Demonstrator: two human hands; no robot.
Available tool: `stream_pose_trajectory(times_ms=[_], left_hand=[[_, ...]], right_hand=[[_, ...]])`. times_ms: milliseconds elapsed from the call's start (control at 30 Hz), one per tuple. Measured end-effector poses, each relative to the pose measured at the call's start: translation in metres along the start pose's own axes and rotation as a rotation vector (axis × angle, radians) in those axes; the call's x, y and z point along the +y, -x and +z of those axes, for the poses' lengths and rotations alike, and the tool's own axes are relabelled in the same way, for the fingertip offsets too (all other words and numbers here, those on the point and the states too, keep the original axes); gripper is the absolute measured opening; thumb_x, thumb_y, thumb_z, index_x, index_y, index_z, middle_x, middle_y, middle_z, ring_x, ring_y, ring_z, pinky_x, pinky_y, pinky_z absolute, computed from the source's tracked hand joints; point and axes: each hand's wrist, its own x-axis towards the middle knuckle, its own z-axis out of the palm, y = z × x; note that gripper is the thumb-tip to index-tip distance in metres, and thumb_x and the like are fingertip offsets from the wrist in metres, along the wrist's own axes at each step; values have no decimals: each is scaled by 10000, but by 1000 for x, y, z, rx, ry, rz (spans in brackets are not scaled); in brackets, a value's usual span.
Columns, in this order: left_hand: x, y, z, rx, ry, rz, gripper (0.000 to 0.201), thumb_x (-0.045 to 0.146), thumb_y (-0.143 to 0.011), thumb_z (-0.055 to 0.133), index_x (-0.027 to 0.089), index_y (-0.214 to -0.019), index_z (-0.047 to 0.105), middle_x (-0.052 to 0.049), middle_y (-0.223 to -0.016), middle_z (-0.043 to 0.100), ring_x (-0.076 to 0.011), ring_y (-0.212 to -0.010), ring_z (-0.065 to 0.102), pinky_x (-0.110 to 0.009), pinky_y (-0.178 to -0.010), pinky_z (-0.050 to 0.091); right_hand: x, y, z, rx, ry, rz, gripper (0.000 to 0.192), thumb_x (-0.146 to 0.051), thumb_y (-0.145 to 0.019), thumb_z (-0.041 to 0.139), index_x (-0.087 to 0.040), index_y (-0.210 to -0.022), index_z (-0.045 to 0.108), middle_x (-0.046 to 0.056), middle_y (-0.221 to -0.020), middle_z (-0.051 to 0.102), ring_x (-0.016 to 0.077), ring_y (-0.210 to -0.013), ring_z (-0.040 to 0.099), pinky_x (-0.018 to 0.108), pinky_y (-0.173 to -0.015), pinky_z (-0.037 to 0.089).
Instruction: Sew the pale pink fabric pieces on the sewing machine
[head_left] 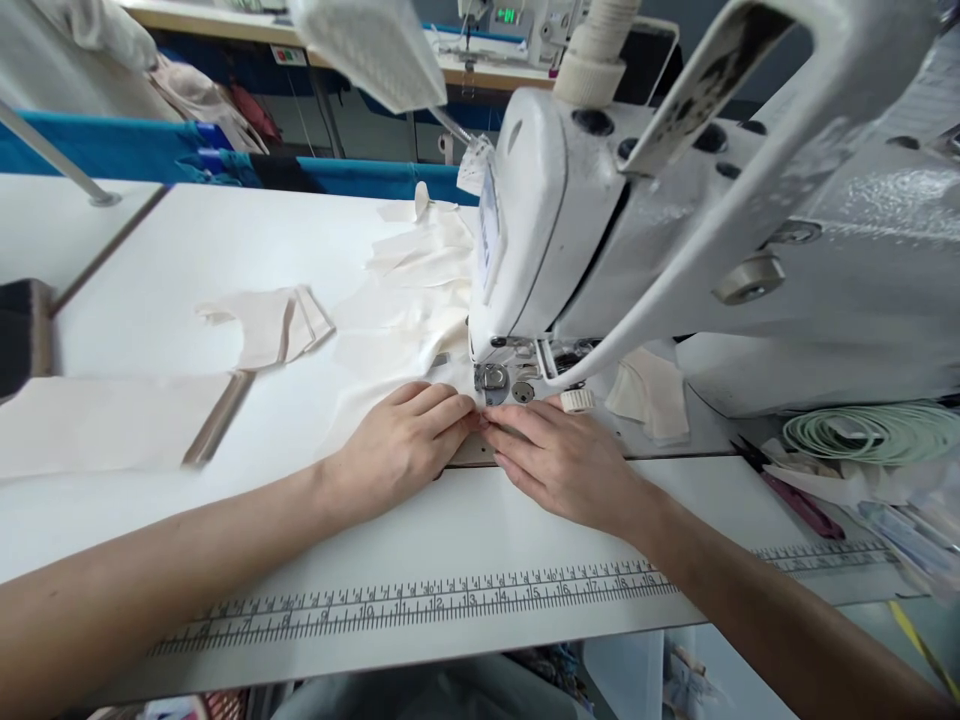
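Both forearms reach in from the near edge of the white tabletop (pixel 465 530), crossing a printed ruler strip (pixel 420 600) that runs along that edge. The left hand (pixel 401 445) lies palm down with its fingers (pixel 442 410) stretched flat, pressing on a piece of cream fabric (pixel 390 330) just in front of the presser foot (pixel 491 380) of the white sewing machine (pixel 600 230). The right hand (pixel 559 455) also lies flat, its fingertips (pixel 499 425) touching those of the left hand right at the front of the foot; neither hand is closed around anything, both simply press the cloth down against the tabletop. The fabric runs from under the hands back and to the left of the machine head, toward the far edge of the tabletop, where it lies in loose folds.

Well apart to the left, near the middle of the tabletop, sits a small stack of cut cream pieces (pixel 270 325). At the left edge, a larger cream panel (pixel 105 420) lies flat beside a metal bar (pixel 217 418). To the right of the needle area, under the machine arm, another small stack of cream pieces (pixel 652 395) rests. Farther right, near the right edge, lies a coil of pale green tape (pixel 874 432), with scissors (pixel 787 490) just in front of it.
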Motion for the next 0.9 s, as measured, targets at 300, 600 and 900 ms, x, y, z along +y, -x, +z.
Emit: stream_pose_trajectory(times_ms=[300, 600, 900], left_hand=[[-10, -3, 6, 16, 56, -49, 188, 171, -984, 481, 119, -1047, 650, -71, -1029, 689, -178, -915, 621, -305, -752, 513], [-13, -2, 5, 6, 140, -85, 163, 176, -965, 514, 132, -993, 668, -57, -990, 686, -180, -874, 602, -298, -726, 505], [-13, -2, 4, -3, 124, -67, 181, 190, -976, 493, 148, -1009, 665, -63, -999, 689, -172, -868, 603, -292, -696, 495]], right_hand=[[3, -5, 2, 47, 67, 9, 285, -203, -979, 463, -127, -1184, 645, 77, -1211, 653, 174, -927, 605, 312, -734, 398], [-2, -2, -1, -3, 135, 12, 279, -210, -969, 477, -130, -1187, 633, 91, -1209, 636, 185, -893, 590, 334, -734, 398], [-6, 2, -2, 10, 100, 32, 245, -197, -953, 490, -147, -1129, 653, 86, -1077, 645, 174, -823, 561, 331, -731, 401]])
